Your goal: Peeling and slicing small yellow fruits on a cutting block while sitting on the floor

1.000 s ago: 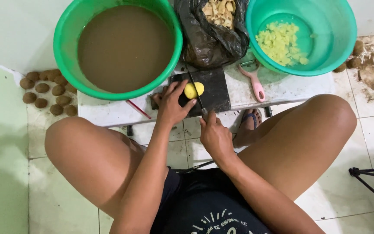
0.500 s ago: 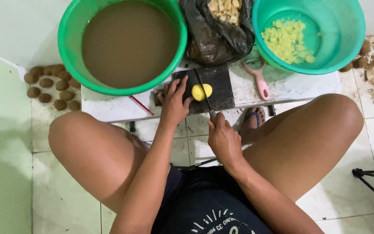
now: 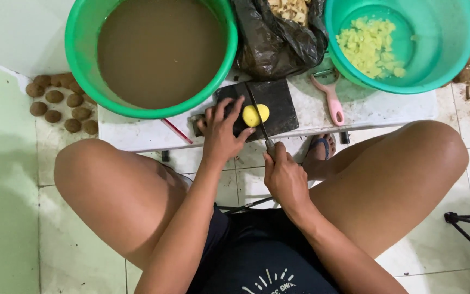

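A peeled yellow potato [image 3: 256, 115] lies on a small black cutting board [image 3: 278, 103] on a low white table [image 3: 387, 109]. My left hand [image 3: 221, 133] rests on the board and its fingertips press the potato's left side. My right hand [image 3: 285, 177] grips a knife [image 3: 258, 117] by its handle just off the table's near edge, and the thin dark blade runs across the potato.
A large green basin of brown water [image 3: 153, 51] stands at the back left. A teal basin with yellow potato pieces [image 3: 398, 43] stands at the back right, a black bag of peelings [image 3: 278, 38] between them. A pink peeler [image 3: 333, 100] lies on the table. Unpeeled brown potatoes [image 3: 61, 103] sit on the floor.
The view has shifted slightly. Both hands stay at the board, with the knife working on the potato.
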